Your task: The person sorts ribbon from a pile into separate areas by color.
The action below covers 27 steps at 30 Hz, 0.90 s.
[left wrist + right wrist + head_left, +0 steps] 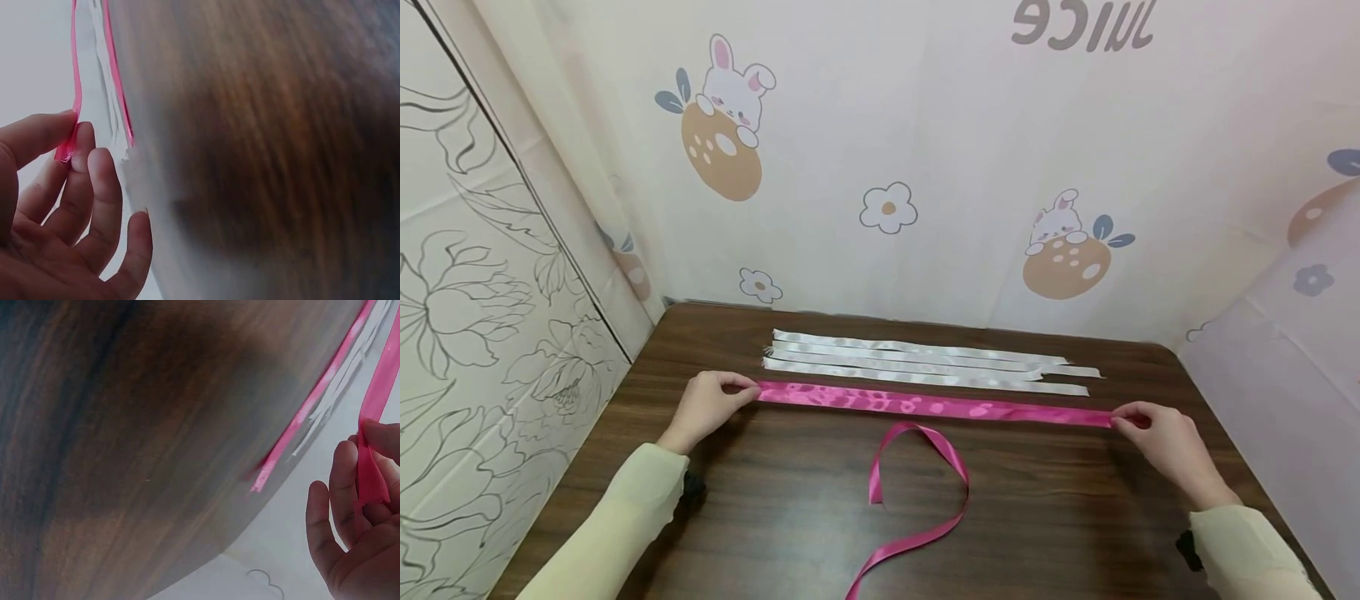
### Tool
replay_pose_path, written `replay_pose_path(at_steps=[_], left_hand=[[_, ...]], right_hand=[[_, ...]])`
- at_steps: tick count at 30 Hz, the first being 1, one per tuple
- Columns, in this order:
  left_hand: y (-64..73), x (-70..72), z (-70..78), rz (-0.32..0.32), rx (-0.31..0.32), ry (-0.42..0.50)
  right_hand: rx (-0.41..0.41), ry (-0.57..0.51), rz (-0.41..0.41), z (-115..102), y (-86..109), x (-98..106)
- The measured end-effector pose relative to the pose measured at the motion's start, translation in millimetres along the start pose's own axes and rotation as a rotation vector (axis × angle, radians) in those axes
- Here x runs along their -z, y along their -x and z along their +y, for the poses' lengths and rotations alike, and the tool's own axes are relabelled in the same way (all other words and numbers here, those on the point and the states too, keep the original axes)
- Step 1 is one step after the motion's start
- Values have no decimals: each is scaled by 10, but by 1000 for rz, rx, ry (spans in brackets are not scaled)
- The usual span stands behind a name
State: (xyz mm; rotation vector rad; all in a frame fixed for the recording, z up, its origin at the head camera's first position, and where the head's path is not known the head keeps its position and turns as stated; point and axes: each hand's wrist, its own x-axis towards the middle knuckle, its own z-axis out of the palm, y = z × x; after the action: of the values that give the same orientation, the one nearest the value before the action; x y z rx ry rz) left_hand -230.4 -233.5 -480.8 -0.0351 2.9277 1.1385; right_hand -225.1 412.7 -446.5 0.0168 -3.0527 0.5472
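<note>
A pink ribbon (932,406) stretches sideways across the table between both hands. My left hand (711,406) pinches its left end between thumb and index finger. At the opposite end, my right hand (1168,446) pinches it likewise; a short tail (373,481) hangs past the thumb in the right wrist view. Both wrist views also show a second pink strip (306,406) lying on the table by the white strips; from the head view I cannot tell it apart from the held one. Several white ribbon strips (917,379) lie side by side just behind.
Another length of pink ribbon (957,467) curls over the middle of the brown wooden table (1037,517) and runs off the near edge of the view. A printed curtain (962,167) hangs behind the table, with more printed cloth on both sides.
</note>
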Motion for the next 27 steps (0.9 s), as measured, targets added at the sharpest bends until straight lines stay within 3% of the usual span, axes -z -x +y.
replay_pose_path(at_steps=[9,27], left_hand=[[-32,-78,6,12,-14,-63],[-74,-78,32,30,69,-179]], right_hand=[[-16,-3,-4,73,-50,-92],[-76,0,-59,101,-116,-170]])
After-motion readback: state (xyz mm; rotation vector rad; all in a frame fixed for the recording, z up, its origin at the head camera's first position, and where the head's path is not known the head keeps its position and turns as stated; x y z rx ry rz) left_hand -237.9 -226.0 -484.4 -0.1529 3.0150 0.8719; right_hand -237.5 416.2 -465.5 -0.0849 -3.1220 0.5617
